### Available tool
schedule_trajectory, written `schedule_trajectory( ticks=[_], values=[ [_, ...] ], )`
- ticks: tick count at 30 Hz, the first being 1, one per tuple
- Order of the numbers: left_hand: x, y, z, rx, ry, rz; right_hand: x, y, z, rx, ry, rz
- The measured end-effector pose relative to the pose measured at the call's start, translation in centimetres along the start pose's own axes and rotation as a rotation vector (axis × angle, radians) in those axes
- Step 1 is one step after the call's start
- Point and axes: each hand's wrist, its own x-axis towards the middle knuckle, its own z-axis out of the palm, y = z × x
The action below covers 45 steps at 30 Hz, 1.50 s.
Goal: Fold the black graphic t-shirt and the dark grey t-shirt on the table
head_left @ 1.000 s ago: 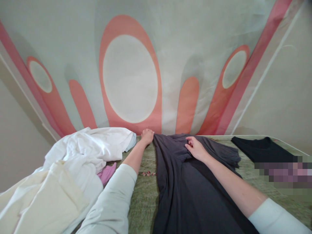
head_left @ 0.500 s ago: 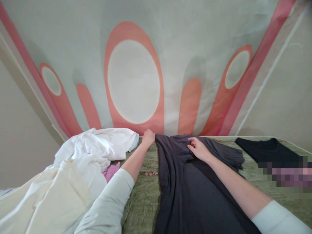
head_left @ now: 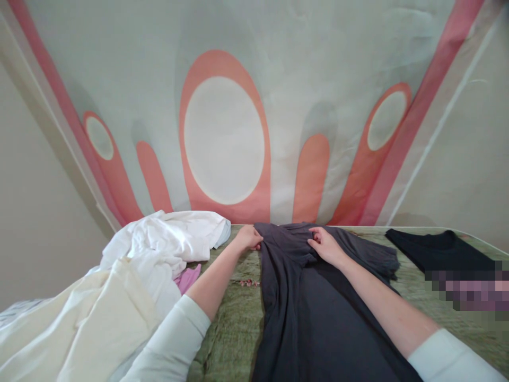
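A dark grey garment (head_left: 310,313) lies stretched lengthwise down the middle of a green patterned bed cover (head_left: 234,323). My left hand (head_left: 248,237) is closed, pinching the garment's far left edge. My right hand (head_left: 324,245) grips a fold of the same garment near its top, fingers curled into the cloth. Both forearms are bare, with pale sleeves pushed up near the elbows.
A heap of white and cream laundry (head_left: 131,276) with a pink piece (head_left: 187,277) fills the left side. A black garment (head_left: 439,249) lies flat at the right, beside a blurred patch. A wall hanging with orange ovals (head_left: 225,138) stands right behind the bed.
My left hand has slid right from the bed's far edge onto the garment's left edge. My right hand stays on the top fold. The view has tilted slightly.
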Motion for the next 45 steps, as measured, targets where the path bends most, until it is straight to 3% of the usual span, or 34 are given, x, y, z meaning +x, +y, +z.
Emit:
schedule_trajectory(
  ticks=[6, 12, 16, 19, 23, 28, 32, 37, 41, 45],
  values=[
    [-1.2, -2.4, -1.0, -0.086, 0.016, -0.071, 0.1, 0.3, 0.2, -0.106, 0.017, -0.014],
    [-1.2, -2.4, 0.7, -0.099, 0.098, -0.095, -0.1, -0.6, -0.1, -0.17, 0.027, 0.004],
    [-1.3, -2.3, 1.4, -0.075, 0.183, -0.062, -0.7, -3.0, -0.8, -0.277, 0.063, 0.004],
    [-1.4, -2.5, 1.5, -0.046, 0.224, -0.033, -3.1, -6.1, -1.1, -0.347, -0.012, -0.076],
    [-1.4, -2.9, 1.0, 0.001, 0.296, -0.011, -8.8, -9.6, -1.2, -0.462, -0.177, -0.221],
    [-3.0, -2.2, 0.0, 0.067, 0.38, 0.06, -12.8, -8.9, -2.1, -0.668, -0.276, -0.245],
    [-7.6, -0.2, 0.3, 0.11, 0.381, 0.202, -11.3, -5.5, -4.1, -0.801, -0.288, -0.114],
    [-19.2, 1.3, 1.6, 0.209, 0.26, 0.477, -9.7, -2.3, -5.9, -0.855, -0.33, -0.038],
    [-28.4, 1.5, 2.2, 0.212, 0.111, 0.434, -10.2, -1.4, -5.9, -0.874, -0.299, 0.004],
    [-32.9, 0.7, 2.2, 0.189, 0.007, 0.352, -10.5, -0.8, -6.7, -0.889, -0.292, 0.07]
  ],
)
